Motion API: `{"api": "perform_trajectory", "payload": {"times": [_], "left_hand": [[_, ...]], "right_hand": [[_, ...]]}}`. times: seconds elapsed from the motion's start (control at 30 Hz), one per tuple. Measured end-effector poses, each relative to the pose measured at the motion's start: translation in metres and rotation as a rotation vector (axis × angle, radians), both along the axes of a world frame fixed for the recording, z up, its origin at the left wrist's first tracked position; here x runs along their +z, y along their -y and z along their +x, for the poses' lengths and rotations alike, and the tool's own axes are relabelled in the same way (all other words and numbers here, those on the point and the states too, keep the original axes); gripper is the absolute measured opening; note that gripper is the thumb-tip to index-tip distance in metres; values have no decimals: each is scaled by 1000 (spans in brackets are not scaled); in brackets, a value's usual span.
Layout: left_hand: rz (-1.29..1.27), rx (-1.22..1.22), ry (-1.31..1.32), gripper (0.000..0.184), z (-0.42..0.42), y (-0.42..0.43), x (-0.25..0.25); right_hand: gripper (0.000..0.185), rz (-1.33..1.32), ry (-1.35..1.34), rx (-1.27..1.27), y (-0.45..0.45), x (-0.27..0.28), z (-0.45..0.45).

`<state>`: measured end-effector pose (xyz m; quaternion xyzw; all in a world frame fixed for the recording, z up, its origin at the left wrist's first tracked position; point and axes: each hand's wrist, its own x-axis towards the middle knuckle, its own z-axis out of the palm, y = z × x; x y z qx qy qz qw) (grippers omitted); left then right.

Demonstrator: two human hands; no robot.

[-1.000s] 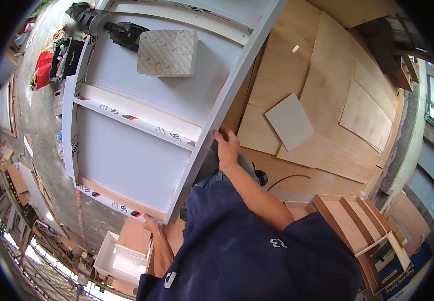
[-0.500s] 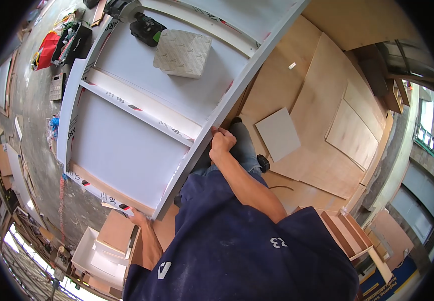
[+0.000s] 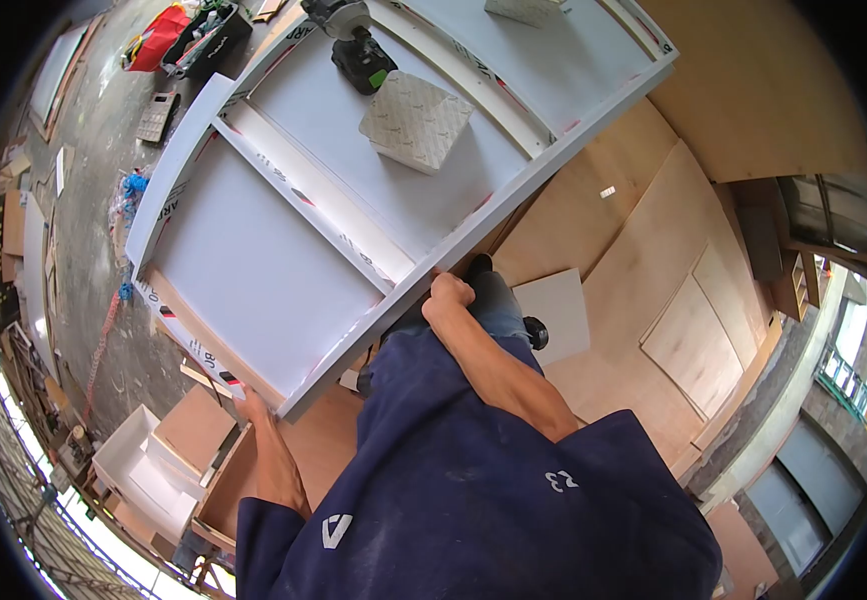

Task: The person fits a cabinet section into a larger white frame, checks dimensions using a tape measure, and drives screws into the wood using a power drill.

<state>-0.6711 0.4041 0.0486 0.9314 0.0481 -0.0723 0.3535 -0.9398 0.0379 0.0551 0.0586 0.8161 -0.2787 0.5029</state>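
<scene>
A large white panel frame point(image 3: 263, 265) with crosswise battens and printed tape lies in front of my body. My left hand point(image 3: 251, 402) grips its near left corner, fingers partly hidden behind the edge. Against the long near edge, my right hand point(image 3: 448, 294) is closed around the rim, with its fingertips hidden. On the panel rest a patterned box-like block point(image 3: 416, 122) and a black power tool point(image 3: 361, 62). A second patterned block point(image 3: 525, 10) shows at the top.
Plywood sheets point(image 3: 693, 270) lie to the right, with a pale square board point(image 3: 555, 315) on them. A red bag point(image 3: 158, 40) and a black tool bag point(image 3: 205, 42) are on the floor at upper left. A white drawer box point(image 3: 138, 470) stands at lower left.
The view has turned, so the panel and its blocks appear rotated and further right. Both hands remain at the panel's edges. The second block has come into view.
</scene>
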Motion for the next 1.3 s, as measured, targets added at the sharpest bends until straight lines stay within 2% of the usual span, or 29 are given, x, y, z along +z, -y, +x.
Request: {"api": "perform_trajectory", "payload": {"times": [0.17, 0.23, 0.33, 0.43, 0.47, 0.6, 0.7, 0.77, 0.83, 0.87, 0.9, 0.93, 0.97, 1.3], "left_hand": [[147, -1, 55, 55, 9, -17, -16], [408, 113, 17, 57, 21, -30, -33], [307, 117, 70, 55, 18, -39, -40], [267, 126, 25, 50, 8, -22, -18], [342, 114, 42, 47, 12, -23, -21], [359, 106, 78, 49, 7, -22, -20], [275, 131, 14, 50, 5, -28, -22], [314, 88, 117, 42, 12, -35, -32], [338, 71, 139, 40, 13, -34, -30], [361, 58, 156, 39, 12, -34, -29], [365, 53, 153, 39, 11, -34, -26], [333, 37, 112, 47, 11, -34, -24], [297, 21, 74, 54, 12, -37, -26], [280, 8, 98, 50, 6, -30, -19]], "right_hand": [[16, -66, 2, 67, 0, -3, 0], [16, -47, 7, 0, 2, -7, 2], [15, -7, 5, -37, 9, 6, 2], [19, -79, 79, -12, 4, -9, -5], [19, -78, 81, -13, 2, -10, -4], [19, -101, 68, -25, 2, -20, -5], [18, -112, 77, -66, -2, -29, -7], [17, -127, 87, -84, -2, -23, -8], [18, -175, 93, 73, -3, 0, -10], [18, -172, 91, 69, -7, -7, -11], [17, -166, 37, 166, -12, -19, -13], [17, -162, -17, 264, -16, -31, -15], [17, -163, -18, 262, -17, -35, -15], [18, -234, 28, 175, -12, -16, -11]]}}
